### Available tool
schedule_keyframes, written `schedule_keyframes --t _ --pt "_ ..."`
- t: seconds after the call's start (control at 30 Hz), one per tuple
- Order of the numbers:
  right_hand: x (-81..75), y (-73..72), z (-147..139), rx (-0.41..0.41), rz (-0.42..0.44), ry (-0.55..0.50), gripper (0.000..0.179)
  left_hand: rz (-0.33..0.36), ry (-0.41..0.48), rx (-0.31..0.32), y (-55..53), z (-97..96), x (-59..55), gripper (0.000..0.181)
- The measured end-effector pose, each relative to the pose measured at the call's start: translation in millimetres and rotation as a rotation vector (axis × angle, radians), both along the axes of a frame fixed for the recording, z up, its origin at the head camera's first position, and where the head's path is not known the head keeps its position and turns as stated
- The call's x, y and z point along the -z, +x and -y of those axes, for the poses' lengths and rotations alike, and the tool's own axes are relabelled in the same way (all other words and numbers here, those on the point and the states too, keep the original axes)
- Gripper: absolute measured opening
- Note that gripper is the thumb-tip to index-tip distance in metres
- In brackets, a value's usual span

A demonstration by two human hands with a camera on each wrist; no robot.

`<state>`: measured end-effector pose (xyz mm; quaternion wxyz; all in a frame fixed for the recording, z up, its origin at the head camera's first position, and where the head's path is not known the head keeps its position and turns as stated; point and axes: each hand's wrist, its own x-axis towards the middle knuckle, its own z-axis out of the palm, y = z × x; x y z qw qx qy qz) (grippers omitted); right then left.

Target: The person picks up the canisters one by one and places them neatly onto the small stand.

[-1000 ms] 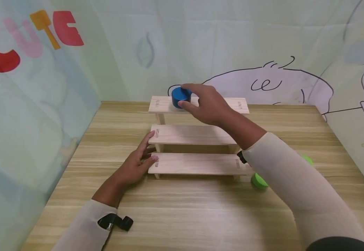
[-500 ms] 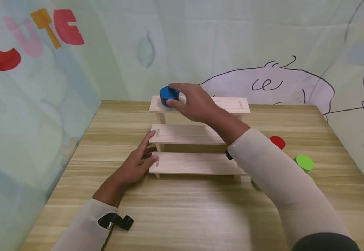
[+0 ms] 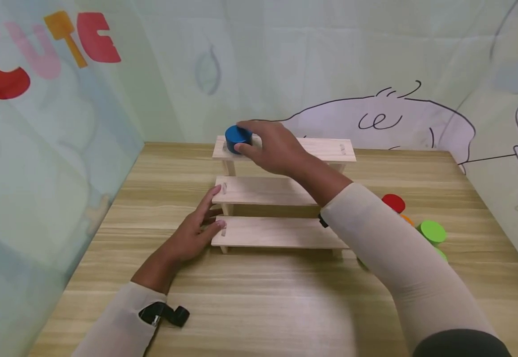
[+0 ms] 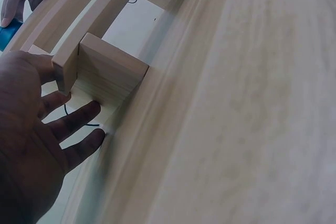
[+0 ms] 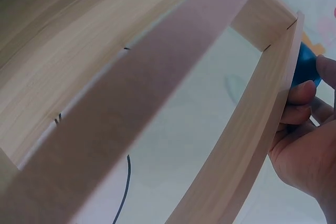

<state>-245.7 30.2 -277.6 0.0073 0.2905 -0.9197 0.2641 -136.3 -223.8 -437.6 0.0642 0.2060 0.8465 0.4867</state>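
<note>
A small three-step wooden shelf [image 3: 281, 232] stands on the table. At the left end of its top step sits a blue cylinder [image 3: 237, 140], pinched between the thumb and fingers of my right hand [image 3: 277, 148]. In the right wrist view, the blue cylinder [image 5: 305, 66] shows partly behind the step's edge, with my right hand [image 5: 307, 140] around it. My left hand [image 3: 189, 235] rests against the shelf's left side, fingertips at the lower two steps. The left wrist view shows my left hand [image 4: 42, 124] with fingers spread beside the end of a step.
Right of the shelf, partly hidden by my right sleeve [image 3: 388, 248], lie a red cylinder [image 3: 393, 203], an orange piece [image 3: 406, 219] and a green cylinder [image 3: 432, 232] with another green one behind the sleeve. Printed cloth walls [image 3: 263, 59] border the wood-grain table [image 3: 259, 297].
My right hand has moved left along the top step with the blue cylinder, to its left end. The sleeve's shift uncovers the red and green cylinders. My left hand has stayed put.
</note>
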Motion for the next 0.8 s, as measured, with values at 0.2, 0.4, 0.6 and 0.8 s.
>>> schedule_keyframes --t 0.2,0.4,0.6,0.8 --pt "-0.3 -0.5 -0.6 0.006 0.003 0.015 0.062 0.004 0.000 0.000 -0.4 0.0 0.6 0.084" --pt "0.6 0.0 -1.2 0.001 -0.006 0.008 0.061 0.004 0.000 -0.001 0.3 -0.2 0.1 0.084" --pt "1.4 -0.7 -1.3 -0.001 -0.008 0.004 0.065 0.000 -0.007 -0.007 0.4 0.0 0.4 0.084" --pt "-2.0 1.3 -5.6 0.014 0.045 0.003 0.082 0.004 -0.006 -0.006 0.1 -0.4 0.5 0.084"
